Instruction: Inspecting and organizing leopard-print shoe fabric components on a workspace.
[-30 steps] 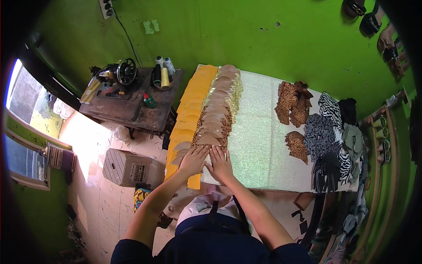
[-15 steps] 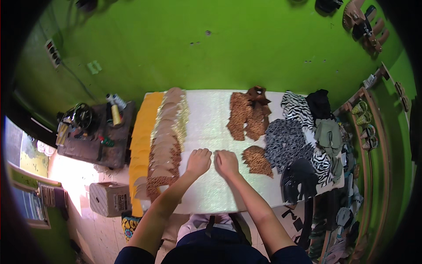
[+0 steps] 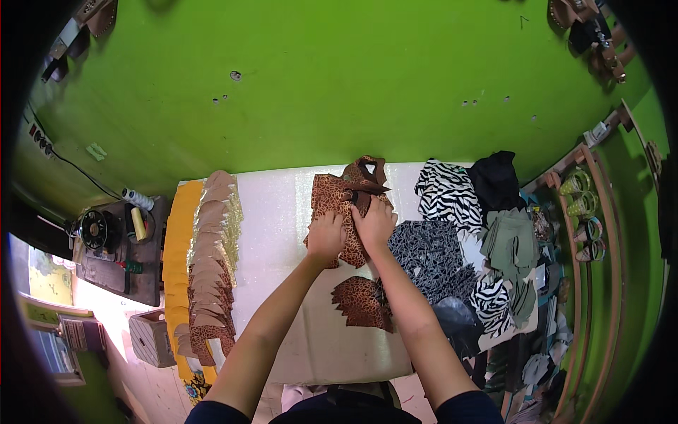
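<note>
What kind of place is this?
It looks like a little workshop, probably one where shoes are made. There's a sewing machine on the left, sandals hanging at the upper right, and cut leopard-print pieces in the middle.

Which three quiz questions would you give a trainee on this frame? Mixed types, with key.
1. Multiple choice: the left hand and right hand are both at which pile?
A) olive-green folded cloth
B) brown leopard-print pieces
C) flat yellow sheets

2. True or false: the black metal sewing machine stands to the right of the whitish, shiny-topped table.

3. Fill in: the black-and-white zebra-print fabric lies to the ____ of the pile at the hands.

Key: 1. B; 2. False, it stands to the left; 3. right.
</note>
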`<act>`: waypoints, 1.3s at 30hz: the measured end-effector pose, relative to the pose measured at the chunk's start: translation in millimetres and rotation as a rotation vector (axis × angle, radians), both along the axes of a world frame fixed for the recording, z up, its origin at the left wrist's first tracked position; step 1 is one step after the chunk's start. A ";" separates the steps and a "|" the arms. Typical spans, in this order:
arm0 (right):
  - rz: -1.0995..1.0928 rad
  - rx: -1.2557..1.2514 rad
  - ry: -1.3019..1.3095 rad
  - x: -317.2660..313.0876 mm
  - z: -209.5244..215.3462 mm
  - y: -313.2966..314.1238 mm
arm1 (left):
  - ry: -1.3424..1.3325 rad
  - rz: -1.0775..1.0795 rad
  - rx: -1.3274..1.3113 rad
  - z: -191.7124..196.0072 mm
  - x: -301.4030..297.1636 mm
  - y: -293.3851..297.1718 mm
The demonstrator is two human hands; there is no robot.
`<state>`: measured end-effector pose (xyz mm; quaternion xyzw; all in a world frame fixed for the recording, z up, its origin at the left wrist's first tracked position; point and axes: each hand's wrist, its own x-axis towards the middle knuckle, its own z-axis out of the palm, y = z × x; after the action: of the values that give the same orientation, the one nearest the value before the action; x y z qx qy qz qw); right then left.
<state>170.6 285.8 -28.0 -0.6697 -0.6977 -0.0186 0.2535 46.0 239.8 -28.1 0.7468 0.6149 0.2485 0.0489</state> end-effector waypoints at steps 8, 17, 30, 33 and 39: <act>0.167 0.131 0.100 16.4 -9.0 7.0 | -0.106 0.059 -0.014 5.4 9.2 15.4; 0.461 0.483 0.235 27.1 43.7 -24.9 | -0.039 -0.044 0.217 51.4 -1.5 9.7; 0.780 -0.254 0.181 -17.0 84.9 -97.6 | 0.218 -0.348 0.342 88.2 -63.7 -80.3; 0.777 -0.367 0.229 -23.9 78.1 -120.4 | 0.257 -0.315 0.261 87.8 -83.2 -110.9; 0.706 -0.776 0.570 -35.3 81.7 -175.1 | -0.061 -0.258 -0.234 80.2 -104.4 -179.7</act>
<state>135.3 110.7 53.7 -0.4195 -0.7384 0.5037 0.1582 -58.4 60.1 52.1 0.8009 0.5369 0.1893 0.1856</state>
